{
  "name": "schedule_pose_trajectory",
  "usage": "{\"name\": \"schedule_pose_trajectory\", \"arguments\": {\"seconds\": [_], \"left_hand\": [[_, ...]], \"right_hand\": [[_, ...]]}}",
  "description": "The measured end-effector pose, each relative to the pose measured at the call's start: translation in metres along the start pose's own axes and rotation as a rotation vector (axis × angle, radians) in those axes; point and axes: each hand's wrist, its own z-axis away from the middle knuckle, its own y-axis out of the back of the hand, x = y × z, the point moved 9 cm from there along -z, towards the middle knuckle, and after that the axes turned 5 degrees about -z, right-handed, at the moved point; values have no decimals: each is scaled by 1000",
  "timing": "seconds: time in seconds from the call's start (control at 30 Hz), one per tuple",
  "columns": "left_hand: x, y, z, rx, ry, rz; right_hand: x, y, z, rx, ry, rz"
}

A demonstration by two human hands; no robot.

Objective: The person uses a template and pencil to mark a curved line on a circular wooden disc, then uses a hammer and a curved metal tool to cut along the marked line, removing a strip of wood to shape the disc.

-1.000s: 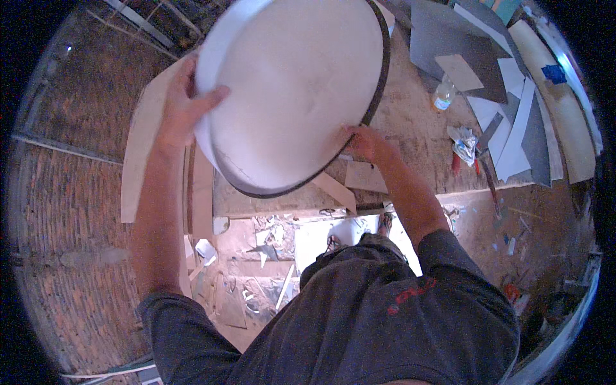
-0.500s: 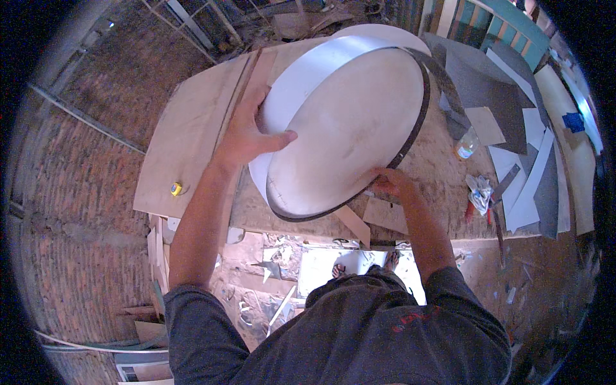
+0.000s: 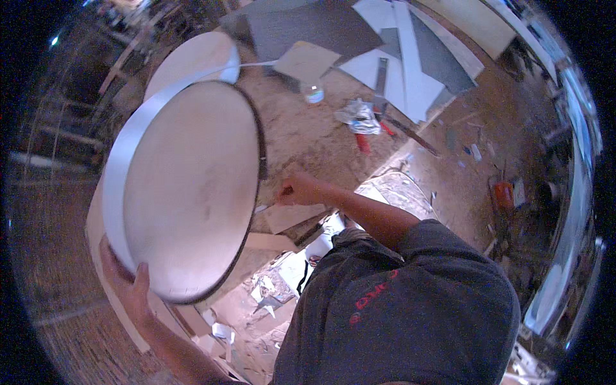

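Note:
A pale oval panel [image 3: 192, 186] with a dark rim leans up in front of me. Round its left and far side curves a glossy white strip [image 3: 114, 173], whose thin end sticks out at the back. My left hand [image 3: 131, 289] grips the lower left edge, thumb over the face and fingers hidden behind. To the right of the panel, apart from its rim, my right hand [image 3: 294, 190] has its fingers curled in; whether they pinch something small does not show. Beneath that hand lies a flat board offcut [image 3: 292, 218].
Beyond the panel is a second rounded board [image 3: 196, 58]. On the workbench [image 3: 321, 147] lie a small bottle [image 3: 314, 95], a crumpled silvery wrapper [image 3: 359, 115], a red-handled tool [image 3: 363, 142], grey sheets [image 3: 314, 29] and white strips [image 3: 410, 58]. Scraps litter the floor [image 3: 263, 321].
My view has swung to the right, so the panel now sits further left. My right hand has come off the panel's lower right rim, while the left keeps hold.

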Motion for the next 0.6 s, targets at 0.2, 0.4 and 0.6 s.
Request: {"name": "schedule_pose_trajectory", "arguments": {"seconds": [0.2,0.4,0.6], "left_hand": [[27,-23,-2,93,445,140],[55,-21,1,147,236,18],[94,-30,-10,232,120,-223]], "right_hand": [[150,210,125,725,81,27],[172,296,141,942,-346,976],[251,320,133,715,-461,1252]]}}
